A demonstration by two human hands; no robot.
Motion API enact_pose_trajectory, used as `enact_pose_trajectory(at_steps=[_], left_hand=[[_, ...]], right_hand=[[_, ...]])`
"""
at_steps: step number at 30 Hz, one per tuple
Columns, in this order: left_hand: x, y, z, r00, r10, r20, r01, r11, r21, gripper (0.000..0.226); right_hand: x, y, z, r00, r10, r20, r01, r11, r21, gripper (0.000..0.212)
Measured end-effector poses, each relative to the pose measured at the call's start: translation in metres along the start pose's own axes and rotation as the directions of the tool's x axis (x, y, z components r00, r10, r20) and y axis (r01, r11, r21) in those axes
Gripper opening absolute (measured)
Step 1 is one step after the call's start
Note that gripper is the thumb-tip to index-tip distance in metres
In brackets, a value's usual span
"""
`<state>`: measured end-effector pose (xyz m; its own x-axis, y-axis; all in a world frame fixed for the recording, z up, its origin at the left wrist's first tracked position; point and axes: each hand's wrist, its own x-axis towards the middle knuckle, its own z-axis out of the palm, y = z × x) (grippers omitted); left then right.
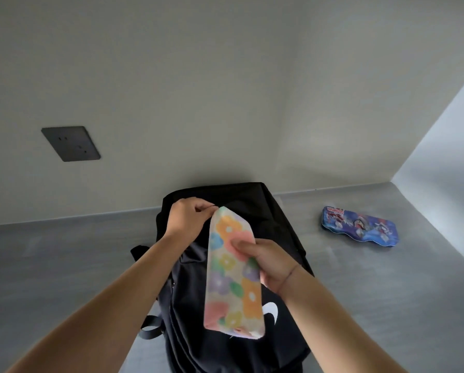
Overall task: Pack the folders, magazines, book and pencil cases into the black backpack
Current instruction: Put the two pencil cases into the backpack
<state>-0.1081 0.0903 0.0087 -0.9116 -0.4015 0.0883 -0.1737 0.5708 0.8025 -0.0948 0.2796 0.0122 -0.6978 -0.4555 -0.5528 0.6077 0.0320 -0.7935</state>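
The black backpack (255, 208) lies on the grey table, its top toward the wall. My left hand (189, 218) pinches something small and dark at the backpack's top, near its far edge, likely a zipper pull. My right hand (268, 262) holds a floral pencil case (232, 275) in pastel colours, lengthwise over the backpack, its far end touching my left fingers. A blue tin pencil case (360, 226) with cartoon print lies flat on the table to the right, apart from both hands. No folders, magazines or book are in view.
The grey table (64, 265) runs to a white wall behind and a side wall at the right. A dark wall socket plate (70, 144) sits on the back wall at the left. Backpack straps (149, 328) stick out at the left.
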Motion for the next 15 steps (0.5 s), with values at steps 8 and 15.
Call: enact_pose_trajectory(at_steps=[8,15], left_hand=[[-0.009,-0.008,0.008,0.988,0.138,0.065,-0.143,0.987,0.070,0.008],[-0.021,-0.047,0.001,0.978,0.173,0.116,-0.199,0.941,0.274,0.015]], right_hand=[[0.035,0.015,0.001,0.788,-0.087,-0.610,0.079,0.996,-0.041,0.032],[0.000,0.054,0.019,0.944,0.113,-0.310,-0.061,0.983,0.174,0.021]])
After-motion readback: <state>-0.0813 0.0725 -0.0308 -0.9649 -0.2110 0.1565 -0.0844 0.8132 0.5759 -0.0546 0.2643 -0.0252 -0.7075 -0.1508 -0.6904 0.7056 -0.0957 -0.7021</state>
